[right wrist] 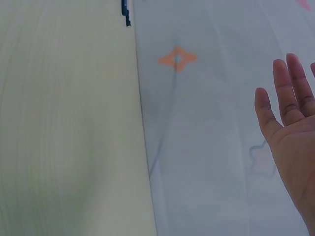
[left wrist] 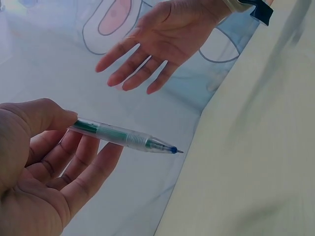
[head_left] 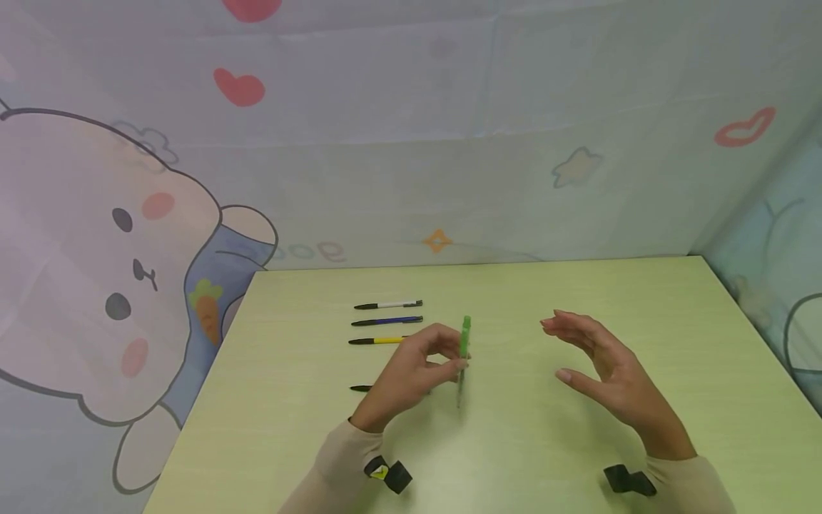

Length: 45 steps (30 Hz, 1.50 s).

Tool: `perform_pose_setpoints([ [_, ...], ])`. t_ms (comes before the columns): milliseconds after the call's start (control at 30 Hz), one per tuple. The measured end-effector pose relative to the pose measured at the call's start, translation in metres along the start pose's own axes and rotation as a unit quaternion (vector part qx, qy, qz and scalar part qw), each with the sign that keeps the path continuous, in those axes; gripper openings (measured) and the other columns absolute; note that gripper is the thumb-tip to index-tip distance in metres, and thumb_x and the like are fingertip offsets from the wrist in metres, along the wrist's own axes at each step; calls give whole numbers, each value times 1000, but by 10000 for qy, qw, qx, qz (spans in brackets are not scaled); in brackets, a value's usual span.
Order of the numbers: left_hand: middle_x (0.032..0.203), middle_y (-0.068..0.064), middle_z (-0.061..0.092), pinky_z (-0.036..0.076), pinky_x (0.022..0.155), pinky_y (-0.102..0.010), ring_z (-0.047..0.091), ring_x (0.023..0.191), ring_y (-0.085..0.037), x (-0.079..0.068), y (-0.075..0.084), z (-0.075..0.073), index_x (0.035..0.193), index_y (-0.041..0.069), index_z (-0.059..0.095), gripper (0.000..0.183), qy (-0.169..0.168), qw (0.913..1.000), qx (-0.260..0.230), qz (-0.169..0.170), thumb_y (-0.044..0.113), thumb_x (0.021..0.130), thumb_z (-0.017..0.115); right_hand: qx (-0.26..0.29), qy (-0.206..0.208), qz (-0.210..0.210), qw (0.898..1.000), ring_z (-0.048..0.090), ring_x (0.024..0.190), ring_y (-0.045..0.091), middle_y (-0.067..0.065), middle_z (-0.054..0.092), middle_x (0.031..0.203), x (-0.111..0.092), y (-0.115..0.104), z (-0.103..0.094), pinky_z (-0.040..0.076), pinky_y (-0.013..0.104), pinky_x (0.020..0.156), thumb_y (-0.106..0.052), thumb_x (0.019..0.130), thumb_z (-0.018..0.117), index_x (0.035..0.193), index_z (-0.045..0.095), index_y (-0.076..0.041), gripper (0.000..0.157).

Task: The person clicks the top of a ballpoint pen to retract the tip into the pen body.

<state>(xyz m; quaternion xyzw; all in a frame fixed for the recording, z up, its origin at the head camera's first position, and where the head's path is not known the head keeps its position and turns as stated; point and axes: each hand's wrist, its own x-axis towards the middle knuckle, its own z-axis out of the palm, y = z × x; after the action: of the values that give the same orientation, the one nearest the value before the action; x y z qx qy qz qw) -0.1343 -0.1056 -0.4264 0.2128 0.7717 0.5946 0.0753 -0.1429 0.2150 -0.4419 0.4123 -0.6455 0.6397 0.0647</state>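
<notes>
A clear pen with a green grip and clip (head_left: 465, 337) is pinched between the thumb and fingers of my left hand (head_left: 411, 371), held above the table. Its metal tip points toward me in the head view, and the left wrist view shows the bare tip with a blue ring behind it. Apart from it, to the right, my right hand (head_left: 606, 368) hovers with fingers extended and holds nothing. Beyond the left hand lie a white pen (head_left: 388, 305), a blue pen (head_left: 387, 321) and a yellow pen (head_left: 379, 340), the last partly covered by that hand.
Another pen with a black tip (head_left: 359, 388) lies nearer me, mostly hidden behind the left hand and wrist. The pale yellow-green table (head_left: 514, 457) ends at a printed cloth backdrop (head_left: 398, 178) at the back. Both wrists carry small black devices.
</notes>
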Motion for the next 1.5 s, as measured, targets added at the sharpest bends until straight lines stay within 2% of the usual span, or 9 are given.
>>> perform_pose_setpoints([
  [133, 108, -3, 68, 63, 75, -39, 68, 98, -16, 2, 3, 4, 115, 9, 64, 21, -23, 9997, -238, 44, 11, 96, 71, -54, -43, -41, 10000, 52, 133, 30, 28, 52, 139, 6, -3, 3, 38, 29, 115, 33, 75, 61, 146, 33, 19, 78],
  [300, 108, -4, 68, 63, 76, -45, 68, 98, -17, 3, 7, 7, 116, 8, 63, 22, -31, 9990, -433, 72, 10, 96, 70, -97, -72, -83, 9999, 52, 132, 30, 26, 53, 139, 12, -6, 6, 38, 30, 115, 34, 74, 61, 146, 33, 18, 79],
  [533, 107, -6, 67, 63, 74, -39, 68, 96, -16, 5, 13, 12, 117, 5, 63, 24, 61, 9988, -474, 78, 10, 95, 71, -137, -112, -24, 9998, 52, 133, 28, 24, 54, 139, 21, -10, 13, 37, 29, 116, 33, 74, 62, 146, 34, 16, 79],
  [767, 108, -8, 67, 63, 75, -44, 68, 95, -19, 7, 19, 15, 116, 13, 64, 22, 13, 9971, -757, 78, 9, 95, 72, -206, -178, -33, 9996, 51, 134, 29, 24, 53, 140, 27, -5, 16, 37, 30, 116, 31, 74, 65, 147, 35, 15, 80],
  [1100, 109, -10, 66, 63, 75, -43, 68, 95, -18, 9, 26, 19, 117, 8, 63, 23, -47, 9949, -986, 192, 9, 95, 72, -222, -295, -2, 9993, 51, 135, 29, 23, 52, 141, 33, 4, 23, 37, 32, 117, 28, 74, 69, 148, 36, 12, 82],
  [1500, 108, -12, 66, 63, 75, -44, 67, 94, -18, 12, 33, 24, 117, 7, 63, 23, -92, 9920, -1249, 189, 8, 95, 72, -277, -413, 29, 9988, 50, 135, 28, 20, 51, 141, 46, -5, 35, 38, 32, 116, 27, 75, 71, 147, 36, 12, 82],
])
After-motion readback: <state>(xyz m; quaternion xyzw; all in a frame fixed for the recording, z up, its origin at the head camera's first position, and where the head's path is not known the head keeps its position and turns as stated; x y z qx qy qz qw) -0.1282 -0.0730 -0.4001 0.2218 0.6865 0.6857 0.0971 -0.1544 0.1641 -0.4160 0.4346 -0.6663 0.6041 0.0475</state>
